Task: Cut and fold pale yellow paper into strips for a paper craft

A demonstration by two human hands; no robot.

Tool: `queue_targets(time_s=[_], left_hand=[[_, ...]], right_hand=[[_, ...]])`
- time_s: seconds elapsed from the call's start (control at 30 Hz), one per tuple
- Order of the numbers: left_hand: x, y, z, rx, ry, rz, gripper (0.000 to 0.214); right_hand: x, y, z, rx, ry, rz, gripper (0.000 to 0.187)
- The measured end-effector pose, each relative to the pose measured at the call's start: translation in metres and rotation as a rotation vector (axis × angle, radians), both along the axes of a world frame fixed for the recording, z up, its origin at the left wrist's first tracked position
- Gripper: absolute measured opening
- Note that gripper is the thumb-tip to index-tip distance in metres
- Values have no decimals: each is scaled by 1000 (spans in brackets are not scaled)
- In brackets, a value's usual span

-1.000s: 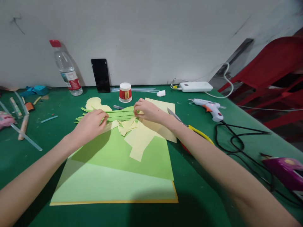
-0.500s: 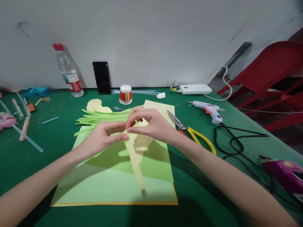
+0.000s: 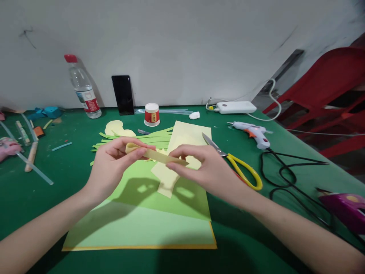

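Note:
Both hands hold one pale yellow paper strip [image 3: 159,156] in the air above the green paper sheets [image 3: 137,220]. My left hand [image 3: 114,163] pinches its left end, which is curled into a small loop. My right hand [image 3: 199,167] pinches the strip's right end between thumb and fingers. Under the hands lie yellow paper offcuts [image 3: 167,180]. Behind them lies a pile of green paper strips [image 3: 131,140] and a yellow paper sheet [image 3: 188,133].
Yellow-handled scissors [image 3: 236,167] lie right of my right hand. A glue gun [image 3: 253,133] with a black cord [image 3: 288,171], a power bank [image 3: 235,107], a small red-labelled cup [image 3: 151,114], a phone [image 3: 122,94] and a water bottle [image 3: 82,88] stand behind. Glue sticks [image 3: 31,152] lie far left.
Both hands left the pile of green strips, picked up a yellow strip and raised it. The strip hung down half a second ago; now it is held level, its left end curled.

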State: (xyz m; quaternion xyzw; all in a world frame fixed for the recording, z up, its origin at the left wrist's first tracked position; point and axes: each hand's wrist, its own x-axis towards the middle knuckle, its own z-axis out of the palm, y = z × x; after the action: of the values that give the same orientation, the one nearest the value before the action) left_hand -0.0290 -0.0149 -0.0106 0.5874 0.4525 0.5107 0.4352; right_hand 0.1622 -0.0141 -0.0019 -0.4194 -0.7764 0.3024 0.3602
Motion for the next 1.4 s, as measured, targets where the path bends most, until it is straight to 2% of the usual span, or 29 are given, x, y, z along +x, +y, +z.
queue_targets(time_s=[0.13, 0.23, 0.4, 0.53, 0.8, 1.17, 1.4], left_hand=[[2, -5, 3, 26, 94, -12, 6], [4, -12, 6, 75, 195, -81, 3], [4, -21, 8, 228, 357, -91, 20], [3, -24, 10, 198, 411, -105, 13], [3, -30, 17, 155, 363, -113, 16], [4, -30, 17, 64, 252, -107, 14], [5, -30, 18, 75, 280, -83, 12]], right_hand=[[8, -3, 6, 72, 124, -110, 6], [10, -4, 10, 64, 212, -105, 9], [8, -11, 11, 72, 264, -111, 9], [7, -18, 13, 65, 243, -80, 11], [7, -25, 19, 67, 225, -67, 17], [7, -27, 22, -13, 217, -50, 19], [7, -27, 21, -12, 203, -55, 20]])
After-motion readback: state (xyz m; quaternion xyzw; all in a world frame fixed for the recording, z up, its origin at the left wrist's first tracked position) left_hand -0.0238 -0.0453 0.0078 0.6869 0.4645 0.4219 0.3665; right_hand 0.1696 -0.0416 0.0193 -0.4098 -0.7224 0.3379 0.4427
